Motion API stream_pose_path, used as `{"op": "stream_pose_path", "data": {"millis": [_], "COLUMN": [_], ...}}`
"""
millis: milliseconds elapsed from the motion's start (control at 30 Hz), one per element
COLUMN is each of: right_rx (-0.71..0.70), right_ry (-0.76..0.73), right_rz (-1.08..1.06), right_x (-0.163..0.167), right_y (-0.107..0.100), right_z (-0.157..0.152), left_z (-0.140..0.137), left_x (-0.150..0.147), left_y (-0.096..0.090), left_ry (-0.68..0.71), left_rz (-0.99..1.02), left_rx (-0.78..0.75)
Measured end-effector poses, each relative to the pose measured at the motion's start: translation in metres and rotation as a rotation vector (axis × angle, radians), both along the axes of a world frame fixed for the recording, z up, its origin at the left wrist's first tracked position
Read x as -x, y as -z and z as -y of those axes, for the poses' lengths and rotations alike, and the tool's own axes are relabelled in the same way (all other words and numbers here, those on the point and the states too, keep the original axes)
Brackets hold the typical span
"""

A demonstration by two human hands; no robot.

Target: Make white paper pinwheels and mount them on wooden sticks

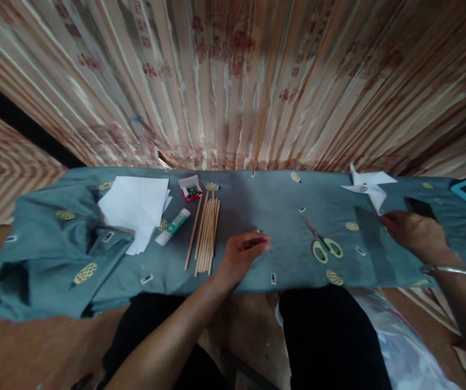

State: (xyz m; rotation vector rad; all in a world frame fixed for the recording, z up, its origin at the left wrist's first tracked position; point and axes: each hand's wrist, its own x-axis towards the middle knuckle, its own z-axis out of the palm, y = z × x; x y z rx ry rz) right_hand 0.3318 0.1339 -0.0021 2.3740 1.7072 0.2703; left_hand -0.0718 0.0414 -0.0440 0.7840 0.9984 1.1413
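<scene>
Now the green-handled scissors (322, 241) lie on the tabletop (282, 200), between the 2 hands. The white paper pinwheel (373, 179) is to the right of the scissors and farther back. Its paper arms spread out at the far end, and its long, thin stick slants right and toward the front. The right hand (414, 233) is to the right of the scissors, with its fingers pinched on that stick. So the right hand is much nearer to the pinwheel than the left hand (243, 252), which is left of the scissors. The left hand's fingers are softly curled, but they look blurry, so I can't tell if they pinch something tiny. Farther left of the scissors is a bunch of wooden sticks (207, 235), pointing front to back. Even farther left of the scissors are a red box (193, 199) with little dark bits, a glue stick (173, 227) and white paper (137, 203). A dark flat thing (420, 208) is right of the scissors, just behind the right hand.
</scene>
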Motion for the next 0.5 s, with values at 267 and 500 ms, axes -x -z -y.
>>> {"op": "stream_pose_path", "data": {"millis": [267, 500], "right_rx": [-0.084, -0.124], "right_ry": [-0.470, -0.805], "right_rz": [-0.528, -1.025], "right_x": [0.169, 0.280], "right_y": [0.018, -0.043], "right_z": [0.035, 0.069], "left_z": [-0.003, 0.002], "left_x": [0.000, 0.005], "left_y": [0.005, 0.005], "left_ry": [-0.032, -0.095], "left_rz": [0.004, 0.018], "left_rx": [-0.022, 0.031]}}
